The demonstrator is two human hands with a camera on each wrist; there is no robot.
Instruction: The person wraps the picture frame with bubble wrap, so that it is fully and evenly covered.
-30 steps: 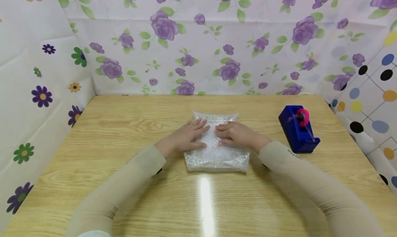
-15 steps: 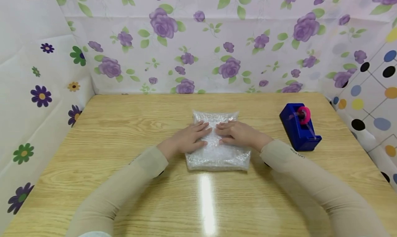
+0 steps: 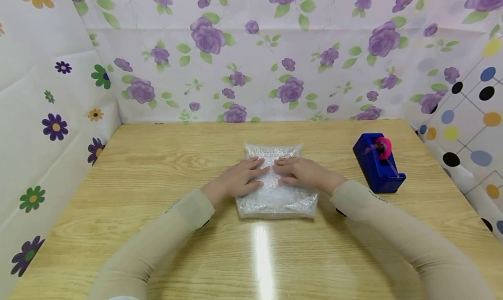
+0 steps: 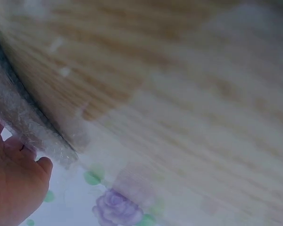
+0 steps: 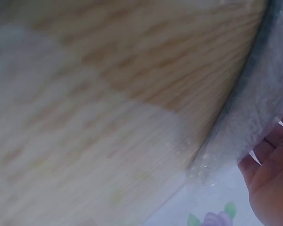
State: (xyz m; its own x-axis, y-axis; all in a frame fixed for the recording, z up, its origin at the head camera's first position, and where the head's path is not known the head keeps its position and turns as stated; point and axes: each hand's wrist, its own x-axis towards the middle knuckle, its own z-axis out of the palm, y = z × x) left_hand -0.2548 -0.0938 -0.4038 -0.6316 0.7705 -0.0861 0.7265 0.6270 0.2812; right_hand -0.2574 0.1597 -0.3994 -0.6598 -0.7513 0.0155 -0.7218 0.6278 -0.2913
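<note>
A flat bundle of clear bubble wrap lies in the middle of the wooden table; what is inside it cannot be made out. My left hand rests palm down on its left side, fingers spread and pointing inward. From the other side my right hand lies on the wrap, its fingers extended toward the left hand with a narrow gap between the two. The left wrist view catches the left hand by the edge of the bubble wrap. The right hand likewise touches the bubble wrap in the right wrist view.
A blue tape dispenser with a pink-cored roll of tape stands right of the bundle on the table. Behind the table hangs a flowered sheet, and patterned sheets border both sides.
Both hands stay on the bubble wrap, with the left hand shifted slightly to the right and the fingers a little nearer the front. The bundle and tape dispenser stay in place.
</note>
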